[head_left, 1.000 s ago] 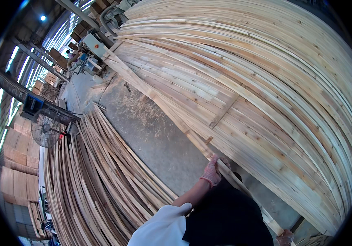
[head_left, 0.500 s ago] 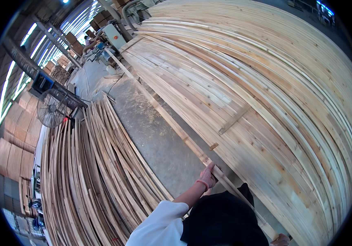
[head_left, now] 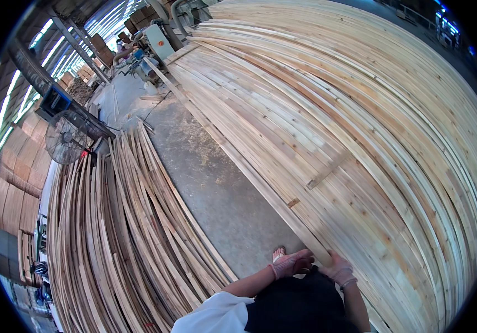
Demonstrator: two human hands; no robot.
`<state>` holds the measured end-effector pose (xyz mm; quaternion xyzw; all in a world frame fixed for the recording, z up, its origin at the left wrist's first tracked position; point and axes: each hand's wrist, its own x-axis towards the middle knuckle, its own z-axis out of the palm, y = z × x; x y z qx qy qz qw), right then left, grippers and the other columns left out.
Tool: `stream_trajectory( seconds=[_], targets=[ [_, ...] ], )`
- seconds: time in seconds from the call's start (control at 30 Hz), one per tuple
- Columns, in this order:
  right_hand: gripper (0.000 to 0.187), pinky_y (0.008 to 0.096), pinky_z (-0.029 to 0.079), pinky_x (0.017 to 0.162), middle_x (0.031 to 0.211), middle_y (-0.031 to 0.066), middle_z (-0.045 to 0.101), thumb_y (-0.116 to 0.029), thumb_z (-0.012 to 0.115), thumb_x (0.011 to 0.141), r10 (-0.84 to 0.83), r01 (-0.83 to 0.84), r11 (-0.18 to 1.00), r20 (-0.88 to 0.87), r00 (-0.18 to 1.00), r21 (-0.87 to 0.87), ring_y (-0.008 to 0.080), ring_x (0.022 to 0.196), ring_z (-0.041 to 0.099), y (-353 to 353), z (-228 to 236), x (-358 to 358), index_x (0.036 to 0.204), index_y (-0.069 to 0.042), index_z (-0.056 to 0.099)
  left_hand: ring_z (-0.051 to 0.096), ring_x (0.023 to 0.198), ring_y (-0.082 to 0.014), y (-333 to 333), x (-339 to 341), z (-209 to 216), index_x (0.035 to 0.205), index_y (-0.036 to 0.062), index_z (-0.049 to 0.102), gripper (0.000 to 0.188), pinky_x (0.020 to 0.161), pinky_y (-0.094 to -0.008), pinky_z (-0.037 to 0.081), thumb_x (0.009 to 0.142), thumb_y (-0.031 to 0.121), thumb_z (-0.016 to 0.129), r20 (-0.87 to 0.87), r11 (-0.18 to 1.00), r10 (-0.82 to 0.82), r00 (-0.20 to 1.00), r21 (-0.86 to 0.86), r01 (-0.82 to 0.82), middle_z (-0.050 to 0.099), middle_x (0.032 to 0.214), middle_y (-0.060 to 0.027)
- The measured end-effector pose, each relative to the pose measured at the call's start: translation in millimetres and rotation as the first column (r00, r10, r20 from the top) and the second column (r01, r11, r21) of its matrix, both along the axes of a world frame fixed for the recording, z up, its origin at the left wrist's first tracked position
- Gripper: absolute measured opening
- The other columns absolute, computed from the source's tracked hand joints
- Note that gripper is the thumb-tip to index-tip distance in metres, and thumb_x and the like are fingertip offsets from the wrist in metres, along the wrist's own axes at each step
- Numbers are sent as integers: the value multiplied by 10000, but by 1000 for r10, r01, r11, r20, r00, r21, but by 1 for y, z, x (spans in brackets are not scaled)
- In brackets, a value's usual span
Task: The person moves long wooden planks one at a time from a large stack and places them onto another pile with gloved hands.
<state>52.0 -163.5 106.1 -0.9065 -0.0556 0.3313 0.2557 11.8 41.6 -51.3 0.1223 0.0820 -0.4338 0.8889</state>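
Observation:
A long, narrow wooden strip [head_left: 249,173] runs along the left edge of a broad stack of boards [head_left: 283,139], its near end by my body. My right hand [head_left: 339,270], in a pinkish knitted glove, grips the strip at this near end. Just left of it my left hand [head_left: 293,264], gloved alike, has its fingers stretched toward the strip's end, without wrapping round it. Part of the left fingers lies in shadow against my dark apron.
Many loose strips [head_left: 133,222] lie piled on the floor to the left. A standing fan [head_left: 67,139] is beside a post behind them. Sawdust [head_left: 194,136] covers part of the concrete aisle. A machine with a pale control box [head_left: 159,43] stands at the far end.
The strip has shifted right, against the stack's edge. My left hand has let go of it and moved lower. My right hand has come up from the lower right to its near end.

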Motion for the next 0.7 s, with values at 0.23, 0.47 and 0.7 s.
stream_trajectory(
  seconds=[0.23, 0.47, 0.7],
  targets=[
    [586, 404, 505, 844, 1077, 157, 661, -475, 671, 772, -167, 113, 971, 256, 952, 212, 326, 953, 639, -16, 10, -16, 1212, -99, 576, 566, 1154, -306, 1, 24, 72, 1300, 97, 507, 484, 1063, -478, 370, 924, 391, 583, -34, 942, 133, 991, 316, -116, 585, 1254, -95],
    [378, 472, 494, 758, 809, 185, 674, -424, 558, 839, -341, 418, 836, 259, 904, -356, 393, 816, 637, -267, -2, -154, 923, -79, 687, 642, 1027, -249, 8, 54, 99, 1262, 53, 531, 467, 891, -392, 524, 943, 394, 551, 104, 884, 61, 993, 456, -102, 628, 1173, -118],
    [538, 388, 529, 670, 980, 136, 691, -500, 446, 950, -593, 677, 505, 355, 723, -536, 275, 867, 656, -400, 65, -285, 1205, -47, 585, 666, 774, -169, 21, 63, 136, 1146, 26, 592, 447, 681, -312, 560, 906, 402, 615, 249, 793, -51, 967, 599, -113, 675, 1001, -93]
  ],
)
